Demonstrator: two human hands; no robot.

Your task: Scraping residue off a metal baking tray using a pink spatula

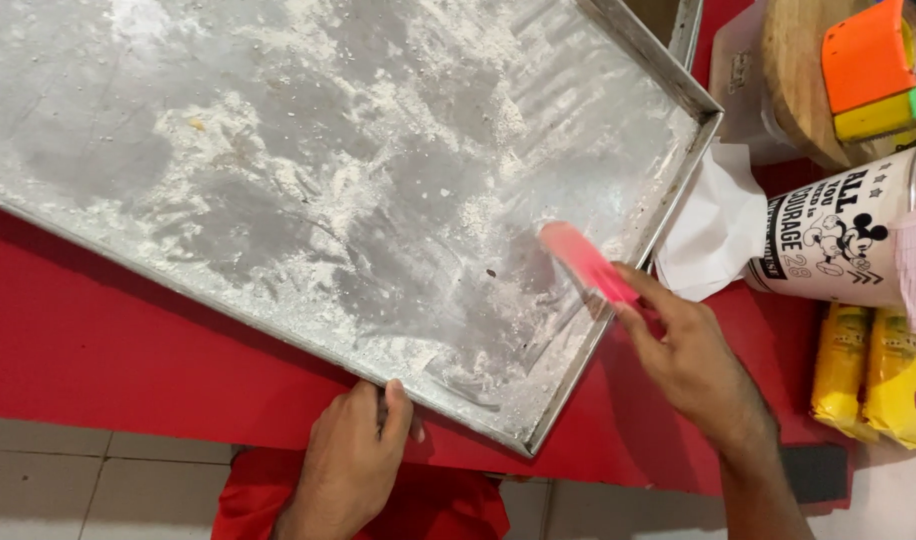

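A large metal tray dusted with white flour lies on a red surface. My left hand grips the tray's near rim, thumb over the edge. My right hand holds a pink scraper whose blurred blade rests on the floured tray bottom near the right rim. Flour is thick across the middle and back of the tray, thinner near the scraper.
To the right stand a white printed mug, crumpled white paper, a round wooden board with an orange and yellow block, and yellow packets. Pale floor tiles show below.
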